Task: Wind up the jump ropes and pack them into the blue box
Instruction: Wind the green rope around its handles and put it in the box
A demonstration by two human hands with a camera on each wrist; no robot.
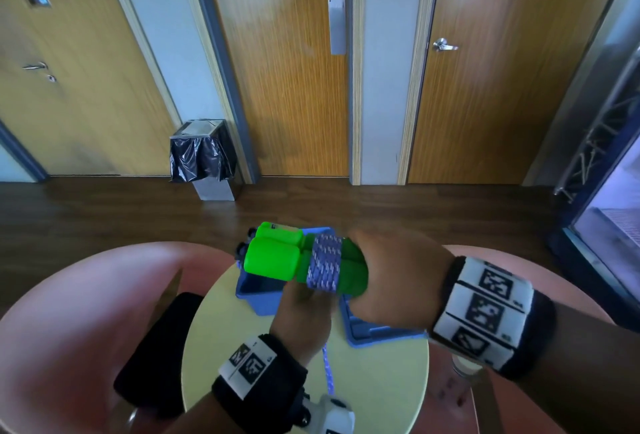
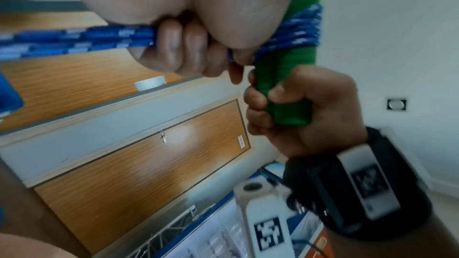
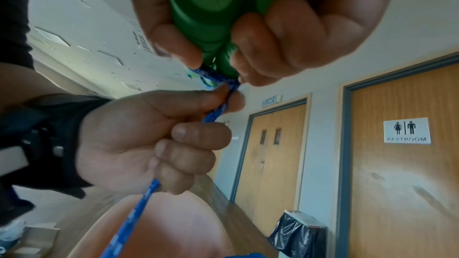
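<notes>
The right hand (image 1: 394, 281) is raised over the table, fingers and thumb curled round the ends of the two green handles (image 1: 273, 257). The left hand (image 1: 304, 316) sits just below and beside it, thumb and forefinger pinching the rope (image 3: 213, 113) by the handles, the other fingers (image 3: 183, 156) curled round it. Both wrists wear black bands.

Head view: even indoor light, moderately bright; soft sheen on middle wooden door (image 1: 287, 63); cool daylight from glazed panel (image 1: 613, 198) at right edge. Strong wide-angle bowing of door frames toward edges. Mild motion blur throughout. Left wrist view: heavy blur, right hand (image 2: 310, 109) soft-edged, pale glare patch on lower door panel (image 2: 139, 180). Right wrist view: sharper; restroom sign (image 3: 406, 130) readable; near fingers out of focus.
</notes>
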